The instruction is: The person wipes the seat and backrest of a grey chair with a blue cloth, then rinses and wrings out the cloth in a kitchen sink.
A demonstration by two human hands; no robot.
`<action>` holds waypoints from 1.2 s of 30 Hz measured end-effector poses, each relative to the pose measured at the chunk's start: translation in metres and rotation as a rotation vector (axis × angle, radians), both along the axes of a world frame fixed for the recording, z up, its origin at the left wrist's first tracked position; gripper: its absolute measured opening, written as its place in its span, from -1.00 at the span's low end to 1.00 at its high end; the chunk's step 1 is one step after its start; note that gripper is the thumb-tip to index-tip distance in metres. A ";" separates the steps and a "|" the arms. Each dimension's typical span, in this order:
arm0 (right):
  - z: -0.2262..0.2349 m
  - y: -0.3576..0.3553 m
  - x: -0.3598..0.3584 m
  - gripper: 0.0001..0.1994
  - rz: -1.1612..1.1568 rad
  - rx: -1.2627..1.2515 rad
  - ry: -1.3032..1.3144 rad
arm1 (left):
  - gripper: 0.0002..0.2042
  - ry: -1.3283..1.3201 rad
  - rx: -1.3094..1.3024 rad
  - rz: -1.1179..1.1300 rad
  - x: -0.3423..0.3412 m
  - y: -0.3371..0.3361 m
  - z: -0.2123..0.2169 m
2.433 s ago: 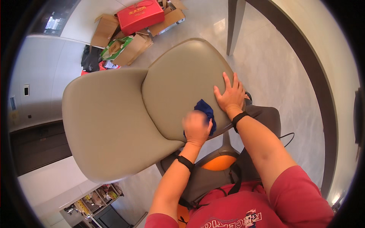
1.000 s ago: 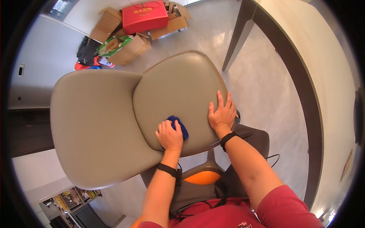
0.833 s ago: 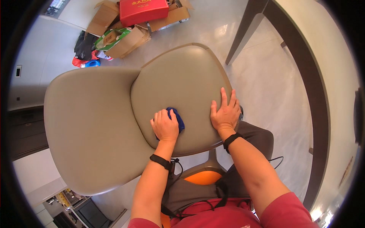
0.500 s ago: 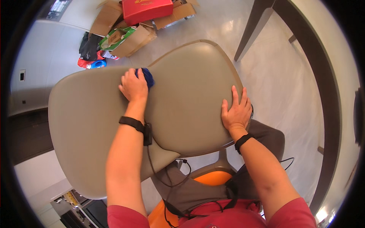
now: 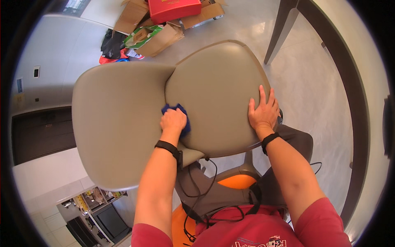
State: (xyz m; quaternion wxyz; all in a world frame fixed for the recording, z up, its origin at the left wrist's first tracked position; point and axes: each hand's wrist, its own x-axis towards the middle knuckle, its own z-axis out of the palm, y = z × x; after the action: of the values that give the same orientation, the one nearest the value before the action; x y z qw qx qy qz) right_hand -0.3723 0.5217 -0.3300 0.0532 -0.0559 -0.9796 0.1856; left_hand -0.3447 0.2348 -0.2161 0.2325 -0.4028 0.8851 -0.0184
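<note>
A chair covered in grey-beige leather-like material lies before me, its backrest (image 5: 119,119) on the left and its rounded seat (image 5: 218,90) on the right. My left hand (image 5: 173,120) is closed on a dark blue cloth (image 5: 186,126), pressing it along the crease where seat and backrest meet. Parts of the cloth stick out beyond the fingers and on the right side of the fist. On the seat's right edge rests my right hand (image 5: 264,110), fingers spread flat, holding nothing. Each wrist wears a black band.
A dark table leg (image 5: 282,33) and a curved dark frame (image 5: 345,66) stand at the right. Cardboard boxes (image 5: 164,41), a red box (image 5: 175,9) and bags lie beyond the chair. Black cable (image 5: 199,193) hangs over my lap. Below is an orange seat (image 5: 237,181).
My left hand has drawn the blue cloth down the crease toward me, from its far end to near its close end. The right hand stays on the seat edge. The whole view has shifted slightly.
</note>
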 end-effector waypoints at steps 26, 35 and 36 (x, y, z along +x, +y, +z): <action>-0.002 0.007 0.000 -0.35 -0.003 -0.022 0.022 | -0.58 0.485 0.007 -0.430 -0.074 -0.053 -0.028; -0.006 0.000 -0.001 -0.36 0.005 -0.016 0.034 | -0.64 0.401 -0.154 -0.268 -0.034 -0.004 -0.033; -0.004 -0.001 -0.001 -0.36 -0.009 -0.006 0.035 | -0.65 0.373 -0.134 -0.236 -0.024 0.007 -0.030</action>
State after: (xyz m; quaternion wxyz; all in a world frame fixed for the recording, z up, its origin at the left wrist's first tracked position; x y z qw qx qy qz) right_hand -0.3737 0.5210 -0.3344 0.0709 -0.0573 -0.9777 0.1893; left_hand -0.3685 0.2414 -0.2461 0.0338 -0.3076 0.9505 -0.0294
